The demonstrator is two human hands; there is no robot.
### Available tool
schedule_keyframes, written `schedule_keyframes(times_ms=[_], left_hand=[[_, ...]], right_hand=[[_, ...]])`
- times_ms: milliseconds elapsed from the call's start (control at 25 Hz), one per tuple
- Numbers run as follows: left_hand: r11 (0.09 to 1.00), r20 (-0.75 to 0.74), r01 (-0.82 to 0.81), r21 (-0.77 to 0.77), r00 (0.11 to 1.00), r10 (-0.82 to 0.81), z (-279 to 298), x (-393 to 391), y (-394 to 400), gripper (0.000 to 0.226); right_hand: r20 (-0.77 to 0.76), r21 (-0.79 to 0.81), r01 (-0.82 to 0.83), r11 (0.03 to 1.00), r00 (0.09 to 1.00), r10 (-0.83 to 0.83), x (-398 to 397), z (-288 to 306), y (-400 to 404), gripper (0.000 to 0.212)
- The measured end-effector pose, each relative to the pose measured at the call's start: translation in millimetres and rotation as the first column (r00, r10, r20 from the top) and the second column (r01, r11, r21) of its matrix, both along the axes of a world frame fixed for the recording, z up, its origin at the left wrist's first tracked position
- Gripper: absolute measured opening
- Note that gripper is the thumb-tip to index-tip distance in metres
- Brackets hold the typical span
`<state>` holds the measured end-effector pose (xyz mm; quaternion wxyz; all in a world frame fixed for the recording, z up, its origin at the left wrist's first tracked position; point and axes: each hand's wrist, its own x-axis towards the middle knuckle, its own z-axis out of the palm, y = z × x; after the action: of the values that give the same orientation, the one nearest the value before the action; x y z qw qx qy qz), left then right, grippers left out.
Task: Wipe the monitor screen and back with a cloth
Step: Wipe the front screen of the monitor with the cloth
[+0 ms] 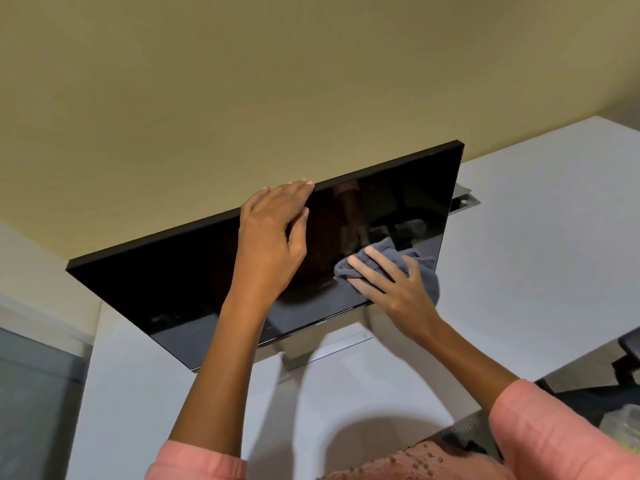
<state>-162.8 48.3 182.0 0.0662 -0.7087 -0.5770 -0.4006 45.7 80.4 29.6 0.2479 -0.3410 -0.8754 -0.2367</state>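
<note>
A black flat monitor [166, 289] stands on a silver stand base [332, 348] on the white desk, its dark screen facing me and switched off. My left hand [273, 230] grips the monitor's top edge near the middle, fingers curled over the rim. My right hand [391, 282] presses a crumpled grey cloth [424, 268] flat against the lower right part of the screen. The monitor's back is hidden.
The white desk [536, 254] runs along a beige wall [277, 81]. A metal bracket [464, 200] shows behind the monitor's right edge. A dark chair part [627, 362] is at the far right. My pink sleeves fill the bottom of the view.
</note>
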Motion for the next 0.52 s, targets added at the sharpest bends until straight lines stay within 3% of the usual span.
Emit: schedule_keyframes(times_ms=[80,240,400,520], left_hand=[[1.0,0.002,0.004,-0.007,1.0,-0.004,0,2,-2,0.036],[1.0,0.007,0.002,-0.027,1.0,-0.001,0,2,-2,0.037],[0.999,0.005,0.001,-0.043,1.0,-0.001,2,3,-4,0.037],[0.999,0.0,0.001,-0.043,1.0,-0.001,2,4,-4,0.037]], right_hand=[[0.024,0.002,0.032,0.999,0.999,-0.032,20,5,8,0.049],[-0.117,0.02,0.078,0.997,0.99,-0.076,27,39,23,0.039],[-0.356,0.019,0.106,0.994,0.93,-0.092,-8,70,17,0.059],[-0.366,0.03,0.081,0.996,0.928,-0.064,-28,69,8,0.064]])
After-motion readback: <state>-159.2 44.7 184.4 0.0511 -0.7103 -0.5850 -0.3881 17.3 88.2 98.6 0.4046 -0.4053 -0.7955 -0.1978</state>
